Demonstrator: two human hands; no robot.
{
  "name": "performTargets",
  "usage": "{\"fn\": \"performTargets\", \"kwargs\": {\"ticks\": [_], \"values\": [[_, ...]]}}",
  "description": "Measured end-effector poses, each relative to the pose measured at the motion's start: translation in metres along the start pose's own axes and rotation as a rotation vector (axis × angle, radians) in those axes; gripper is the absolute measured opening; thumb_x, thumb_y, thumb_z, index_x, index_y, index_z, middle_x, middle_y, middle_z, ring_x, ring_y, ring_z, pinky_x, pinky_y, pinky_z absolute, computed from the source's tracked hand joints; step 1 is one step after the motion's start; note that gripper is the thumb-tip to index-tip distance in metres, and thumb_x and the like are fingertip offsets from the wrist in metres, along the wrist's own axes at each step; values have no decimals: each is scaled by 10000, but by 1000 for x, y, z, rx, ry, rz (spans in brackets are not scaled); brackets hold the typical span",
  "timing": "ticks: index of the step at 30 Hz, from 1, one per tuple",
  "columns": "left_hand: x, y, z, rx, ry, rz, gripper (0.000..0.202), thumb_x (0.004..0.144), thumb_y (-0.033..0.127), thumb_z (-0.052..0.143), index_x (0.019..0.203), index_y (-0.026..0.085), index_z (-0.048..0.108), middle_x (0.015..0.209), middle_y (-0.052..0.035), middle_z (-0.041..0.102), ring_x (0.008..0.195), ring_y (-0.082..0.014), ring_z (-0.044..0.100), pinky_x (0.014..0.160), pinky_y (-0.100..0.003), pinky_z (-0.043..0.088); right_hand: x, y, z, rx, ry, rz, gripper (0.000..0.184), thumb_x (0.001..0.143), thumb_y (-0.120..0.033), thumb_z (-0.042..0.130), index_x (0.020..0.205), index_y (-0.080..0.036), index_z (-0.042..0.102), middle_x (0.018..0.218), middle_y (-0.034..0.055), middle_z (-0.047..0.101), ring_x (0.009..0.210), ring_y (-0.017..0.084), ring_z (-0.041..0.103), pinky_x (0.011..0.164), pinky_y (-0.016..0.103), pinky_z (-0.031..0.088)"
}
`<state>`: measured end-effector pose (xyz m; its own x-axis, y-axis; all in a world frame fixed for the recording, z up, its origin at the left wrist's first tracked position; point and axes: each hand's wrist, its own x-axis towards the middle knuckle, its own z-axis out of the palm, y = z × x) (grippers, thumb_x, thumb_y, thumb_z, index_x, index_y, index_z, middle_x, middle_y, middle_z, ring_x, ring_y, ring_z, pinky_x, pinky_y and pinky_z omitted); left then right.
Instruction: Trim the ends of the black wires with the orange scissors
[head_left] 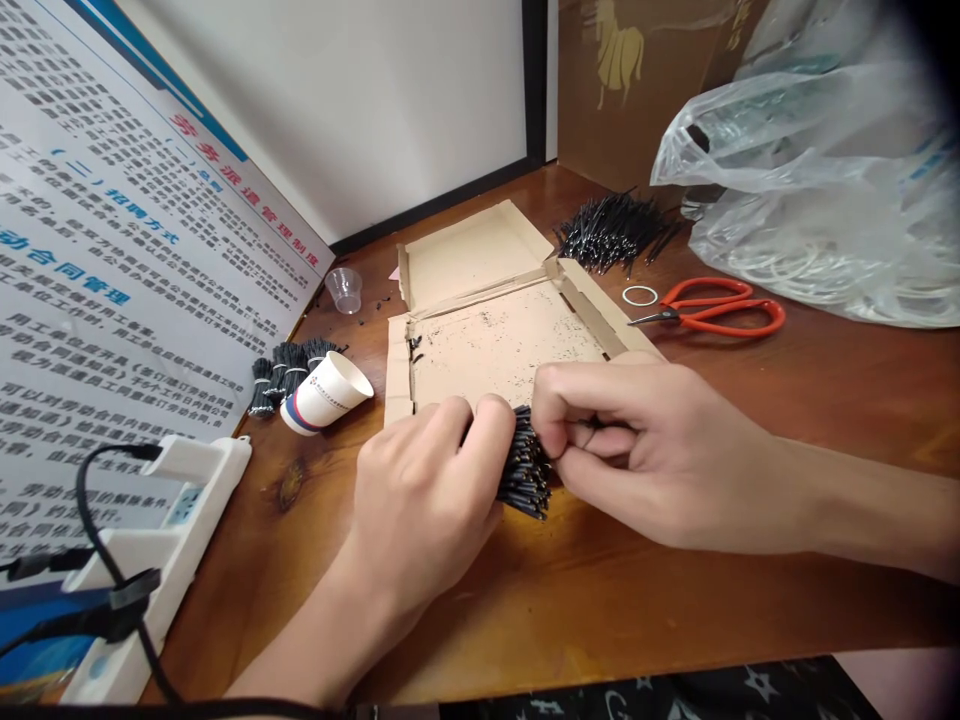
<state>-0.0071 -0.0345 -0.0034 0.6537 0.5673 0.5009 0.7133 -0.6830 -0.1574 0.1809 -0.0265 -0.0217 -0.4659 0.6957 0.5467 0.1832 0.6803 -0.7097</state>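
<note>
My left hand (pixel 427 490) is closed round a bundle of thin black sticks (pixel 525 475), whose ends poke out to the right of its fingers. My right hand (pixel 637 450) is pinched shut at those ends, its fingertips touching the bundle. Both hands rest on the wooden table (pixel 600 600) at the near edge of a flattened cardboard tray (pixel 502 335) dusted with black specks.
A loose pile of black sticks (pixel 615 230), a rubber band (pixel 640 295) and red-handled scissors (pixel 712 308) lie at the back right beside a clear plastic bag (pixel 817 190). On the left lie a tipped paper cup (pixel 326 392), tied bundles (pixel 289 368), a small plastic cup (pixel 345 290) and a white power strip (pixel 165 540).
</note>
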Motion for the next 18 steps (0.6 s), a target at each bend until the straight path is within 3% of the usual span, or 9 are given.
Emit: {"fn": "performTargets", "kwargs": {"ticks": [7, 18], "values": [[0, -1, 3, -84, -9, -40, 113, 779, 66, 541, 787, 150, 615, 605, -5, 546, 498, -141, 476, 492, -291, 311, 0, 0, -1, -3, 2, 8, 232, 648, 45, 465, 691, -180, 432, 525, -100, 287, 448, 21, 230, 403, 157, 188], [-2, -2, 6, -104, 42, -46, 160, 722, 45, 539, 808, 166, 597, 592, 9, 559, 476, -127, 465, 481, -259, 353, 2, -2, -2, 12, 4, -2, 232, 632, 47, 463, 680, -178, 439, 532, -94, 296, 452, 29, 229, 405, 166, 191]]}}
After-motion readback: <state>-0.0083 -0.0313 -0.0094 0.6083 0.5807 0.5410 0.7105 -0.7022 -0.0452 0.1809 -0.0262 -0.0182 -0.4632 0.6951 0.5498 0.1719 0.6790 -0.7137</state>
